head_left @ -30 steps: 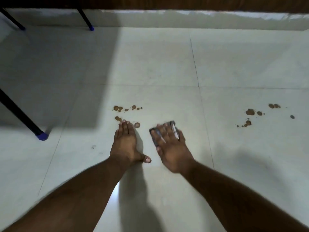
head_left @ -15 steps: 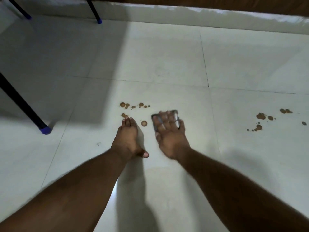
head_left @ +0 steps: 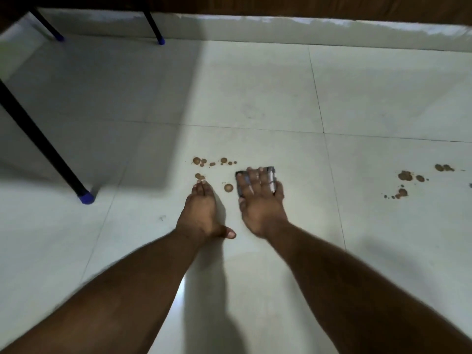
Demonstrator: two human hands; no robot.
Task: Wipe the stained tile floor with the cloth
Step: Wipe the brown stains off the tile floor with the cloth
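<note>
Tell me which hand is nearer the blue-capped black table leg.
Left. The left hand lies flat to the right of the blue-capped black table leg; the right hand is farther right.

Right hand point(head_left: 260, 200) flat on cloth point(head_left: 271, 172); stains point(head_left: 228, 187) beside.

The floor point(head_left: 255, 93) is made of big, pale, shiny tiles. Thin dark lines run between the tiles. At the far end, a low pale strip point(head_left: 281, 29) runs along the bottom of a dark brown wall point(head_left: 306, 6). On the left stand thin black furniture legs. Each one has a blue cap at the bottom. One leg point(head_left: 43, 146) is near and slants down to the floor. Two more legs point(head_left: 153, 26) are far back, by the wall. A big grey shadow point(head_left: 102, 111) covers the far left part of the floor. The near part is brighter, and a streak of light shines on it.
</note>
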